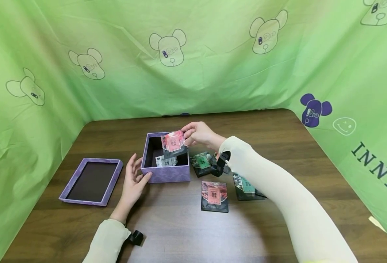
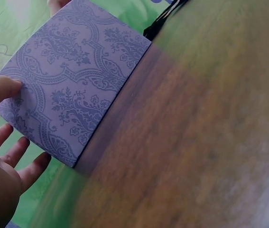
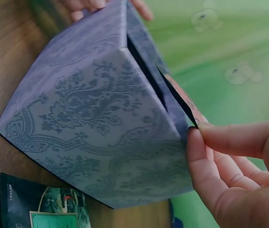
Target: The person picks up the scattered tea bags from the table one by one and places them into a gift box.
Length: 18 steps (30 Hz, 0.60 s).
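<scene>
My right hand [image 1: 201,133] pinches a pink-and-black tea sachet [image 1: 173,143] by its right edge, tilted over the opening of a purple patterned box [image 1: 165,174]. Seen from the right wrist, the sachet [image 3: 184,97] is nearly edge-on between thumb and fingertips at the box rim. A pale grey sachet [image 1: 166,161] lies inside the box. At the box's front left corner is my left hand [image 1: 134,181], its thumb resting on the patterned front wall [image 2: 72,76] and its other fingers extended along the left side.
The purple box lid [image 1: 91,181] lies inside-up at the left. Another pink-and-black sachet [image 1: 214,196] lies in front of the box. Green-and-black sachets [image 1: 201,163] lie right of the box, some partly under the right forearm. A green printed cloth [image 1: 213,84] surrounds the wooden table [image 1: 167,226].
</scene>
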Each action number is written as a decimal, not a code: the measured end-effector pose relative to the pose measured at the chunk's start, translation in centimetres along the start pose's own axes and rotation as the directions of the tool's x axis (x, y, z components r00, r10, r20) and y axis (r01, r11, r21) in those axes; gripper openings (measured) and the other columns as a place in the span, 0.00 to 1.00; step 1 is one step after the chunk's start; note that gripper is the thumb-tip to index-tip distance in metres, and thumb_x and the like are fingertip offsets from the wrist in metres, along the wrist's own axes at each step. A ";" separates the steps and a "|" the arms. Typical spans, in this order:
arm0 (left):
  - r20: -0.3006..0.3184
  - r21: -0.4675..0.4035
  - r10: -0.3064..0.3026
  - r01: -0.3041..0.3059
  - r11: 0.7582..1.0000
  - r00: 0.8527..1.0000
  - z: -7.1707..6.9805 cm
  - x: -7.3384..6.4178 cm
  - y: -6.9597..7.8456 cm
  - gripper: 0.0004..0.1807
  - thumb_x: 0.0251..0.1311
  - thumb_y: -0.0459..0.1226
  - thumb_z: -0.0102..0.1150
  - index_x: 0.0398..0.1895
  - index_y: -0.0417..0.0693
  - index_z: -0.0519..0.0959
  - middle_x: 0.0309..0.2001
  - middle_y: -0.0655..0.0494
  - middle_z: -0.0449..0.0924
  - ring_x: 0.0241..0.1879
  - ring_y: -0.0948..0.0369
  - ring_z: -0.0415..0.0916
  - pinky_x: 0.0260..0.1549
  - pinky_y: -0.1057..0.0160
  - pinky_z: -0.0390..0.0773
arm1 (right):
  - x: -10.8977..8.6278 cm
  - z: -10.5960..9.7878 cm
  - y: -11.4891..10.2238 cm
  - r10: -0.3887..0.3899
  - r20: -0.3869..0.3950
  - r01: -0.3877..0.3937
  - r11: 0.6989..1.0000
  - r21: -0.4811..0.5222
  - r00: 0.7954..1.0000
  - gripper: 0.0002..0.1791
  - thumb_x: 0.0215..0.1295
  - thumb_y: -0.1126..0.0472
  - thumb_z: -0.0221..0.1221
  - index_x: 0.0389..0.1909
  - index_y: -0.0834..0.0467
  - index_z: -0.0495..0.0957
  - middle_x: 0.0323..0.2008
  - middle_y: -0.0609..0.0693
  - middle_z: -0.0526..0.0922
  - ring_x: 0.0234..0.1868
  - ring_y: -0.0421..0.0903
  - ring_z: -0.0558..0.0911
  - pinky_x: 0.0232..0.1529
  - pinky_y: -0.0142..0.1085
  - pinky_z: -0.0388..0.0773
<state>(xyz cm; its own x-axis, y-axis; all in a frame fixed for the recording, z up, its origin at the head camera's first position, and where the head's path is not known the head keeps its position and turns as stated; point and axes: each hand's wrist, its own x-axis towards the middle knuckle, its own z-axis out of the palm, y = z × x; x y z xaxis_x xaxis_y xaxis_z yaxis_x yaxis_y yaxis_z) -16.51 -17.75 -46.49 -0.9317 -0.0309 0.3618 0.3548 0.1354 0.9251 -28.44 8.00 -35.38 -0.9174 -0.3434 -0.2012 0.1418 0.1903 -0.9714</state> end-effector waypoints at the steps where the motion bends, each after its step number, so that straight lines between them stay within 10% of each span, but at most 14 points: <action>1: -0.001 0.000 -0.001 0.001 1.000 1.000 0.0 0.0 0.0 0.43 0.60 0.18 0.57 0.75 0.34 0.47 0.68 0.29 0.62 0.62 0.52 0.66 0.48 0.68 0.71 | 0.1 0.2 -0.1 0.004 0.002 -0.004 1.000 -0.002 1.000 0.32 0.49 0.87 0.59 0.59 0.74 0.71 0.30 0.52 0.78 0.26 0.43 0.79 0.31 0.35 0.82; 18: -0.003 -0.017 0.007 -0.007 1.000 1.000 0.1 0.0 -0.1 0.43 0.59 0.17 0.57 0.74 0.33 0.47 0.67 0.28 0.62 0.62 0.51 0.65 0.48 0.69 0.71 | 1.3 4.8 -1.7 0.050 0.115 -0.032 0.988 -0.150 0.992 0.27 0.47 0.88 0.56 0.53 0.77 0.74 0.26 0.56 0.80 0.20 0.44 0.80 0.32 0.40 0.84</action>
<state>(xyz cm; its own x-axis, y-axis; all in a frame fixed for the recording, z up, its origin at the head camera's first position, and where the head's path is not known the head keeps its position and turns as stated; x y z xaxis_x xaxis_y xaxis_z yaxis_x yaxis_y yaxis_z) -16.53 -17.71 -46.61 -0.9291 -0.0329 0.3685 0.3625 0.1186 0.9244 -28.10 2.83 -34.56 -0.8605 -0.4366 -0.2626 0.1143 0.3368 -0.9346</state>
